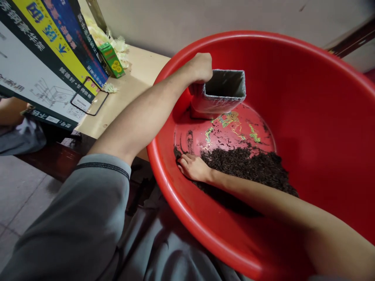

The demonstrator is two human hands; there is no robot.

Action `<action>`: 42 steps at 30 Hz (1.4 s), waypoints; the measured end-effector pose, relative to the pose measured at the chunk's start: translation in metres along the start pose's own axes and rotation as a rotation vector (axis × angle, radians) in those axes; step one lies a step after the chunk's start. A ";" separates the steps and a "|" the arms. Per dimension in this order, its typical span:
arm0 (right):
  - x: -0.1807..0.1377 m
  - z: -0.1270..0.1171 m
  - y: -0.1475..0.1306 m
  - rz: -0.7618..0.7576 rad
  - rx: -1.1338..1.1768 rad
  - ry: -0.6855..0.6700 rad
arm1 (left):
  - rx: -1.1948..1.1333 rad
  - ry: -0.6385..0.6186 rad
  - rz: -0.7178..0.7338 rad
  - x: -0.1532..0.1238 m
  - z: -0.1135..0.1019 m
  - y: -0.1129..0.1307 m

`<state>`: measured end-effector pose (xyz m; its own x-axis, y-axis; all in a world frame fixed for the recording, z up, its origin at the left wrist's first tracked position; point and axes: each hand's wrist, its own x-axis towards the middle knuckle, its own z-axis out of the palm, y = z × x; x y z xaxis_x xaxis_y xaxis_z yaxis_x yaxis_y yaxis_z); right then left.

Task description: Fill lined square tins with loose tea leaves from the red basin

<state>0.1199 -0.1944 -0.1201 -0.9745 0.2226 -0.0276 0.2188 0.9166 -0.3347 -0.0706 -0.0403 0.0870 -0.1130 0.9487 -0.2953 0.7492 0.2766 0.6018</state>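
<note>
Inside a big red plastic basin (316,117), my left hand (202,67) is closed in a fist on one upper side of a rectangular, open-topped grey container (224,105). The container is upright, with its mouth facing up, and seems wrapped in clear film; its exact grip point is hidden by my fist. Lower down, my right hand (193,167) has its fingers curled at the basin's near left wall, among dark shredded material (249,166) that looks like dry tea leaves. A heap of it spreads over the basin floor behind and beside my right wrist.
Left of the basin is a light wooden surface (140,66) bearing a green box (111,60), pale flowers (120,47) and a black wire frame (89,95). Large printed cartons (49,54) lean there. Another person's arm (13,111) shows at the left edge. A wall (228,17) stands behind.
</note>
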 end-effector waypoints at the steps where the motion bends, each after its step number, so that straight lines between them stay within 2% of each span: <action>1: 0.000 -0.002 -0.001 0.021 0.034 -0.024 | 0.021 0.018 0.027 -0.002 0.000 0.001; 6: 0.005 -0.014 -0.005 0.111 0.233 -0.066 | 0.072 0.003 0.055 -0.012 -0.003 0.004; 9: 0.009 -0.026 -0.004 0.141 0.280 -0.031 | 0.099 -0.046 0.024 -0.013 -0.004 0.003; 12: 0.013 -0.048 0.000 0.211 0.361 0.040 | 0.120 -0.140 -0.009 -0.014 -0.005 0.003; 15: 0.014 -0.087 0.005 0.285 0.635 0.176 | 0.140 -0.179 0.007 -0.018 -0.004 0.006; 18: 0.016 -0.138 0.016 0.320 0.870 0.329 | 0.160 -0.171 0.033 -0.020 -0.003 0.008; 21: 0.025 -0.186 0.042 0.337 0.907 0.504 | 0.146 -0.174 0.051 -0.016 -0.003 0.005; 24: 0.042 -0.216 0.079 0.357 0.899 0.697 | 0.107 -0.194 0.052 -0.009 -0.003 -0.001; 27: 0.057 -0.224 0.111 0.320 0.865 0.741 | 0.082 -0.214 0.053 -0.004 -0.004 -0.006; 30: 0.063 -0.222 0.126 0.306 0.804 0.798 | 0.074 -0.226 0.067 -0.003 -0.005 -0.008; 35: 0.063 -0.218 0.134 0.304 0.756 0.866 | 0.113 -0.226 0.067 -0.006 -0.006 -0.004; 40: 0.059 -0.217 0.133 0.258 0.755 0.876 | 0.135 -0.261 0.059 -0.008 -0.007 -0.001; 42: 0.056 -0.218 0.129 0.241 0.673 0.849 | 0.133 -0.257 0.050 -0.007 -0.007 -0.002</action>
<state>0.1046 0.0088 0.0409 -0.5036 0.7620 0.4070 0.0761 0.5085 -0.8577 -0.0762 -0.0469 0.0930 0.0822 0.8859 -0.4566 0.8307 0.1923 0.5225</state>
